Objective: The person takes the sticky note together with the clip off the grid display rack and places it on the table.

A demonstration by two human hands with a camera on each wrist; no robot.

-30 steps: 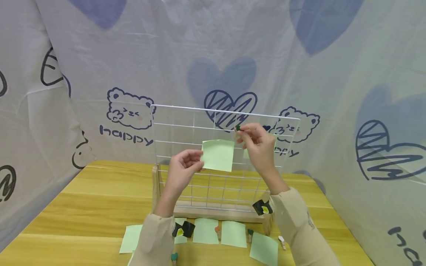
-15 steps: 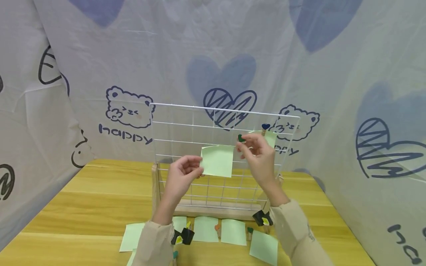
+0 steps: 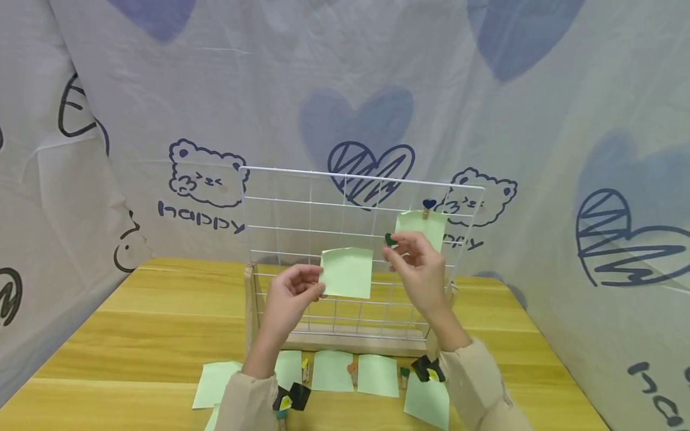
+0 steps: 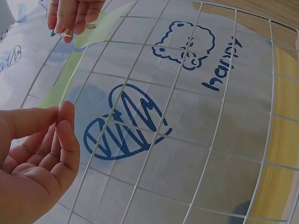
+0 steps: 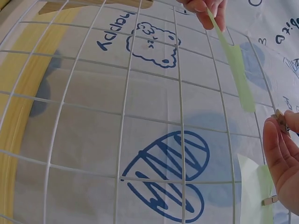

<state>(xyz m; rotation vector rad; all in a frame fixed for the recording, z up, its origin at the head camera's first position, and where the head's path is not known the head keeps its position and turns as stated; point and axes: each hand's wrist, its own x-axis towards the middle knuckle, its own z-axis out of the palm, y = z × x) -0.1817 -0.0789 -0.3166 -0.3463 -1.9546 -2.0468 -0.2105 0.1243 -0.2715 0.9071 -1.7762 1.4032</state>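
A green note (image 3: 347,273) is pinched by the raised left hand (image 3: 291,296) before the wire grid (image 3: 302,215); a green-headed clip (image 3: 389,239) is gripped by the right hand (image 3: 420,263) beside it.

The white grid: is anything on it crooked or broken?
Nothing looks broken. The white grid stands upright in its wooden base. One green note hangs clipped near its top right, tilted a little. The left hand holds another note, unclipped, in front.
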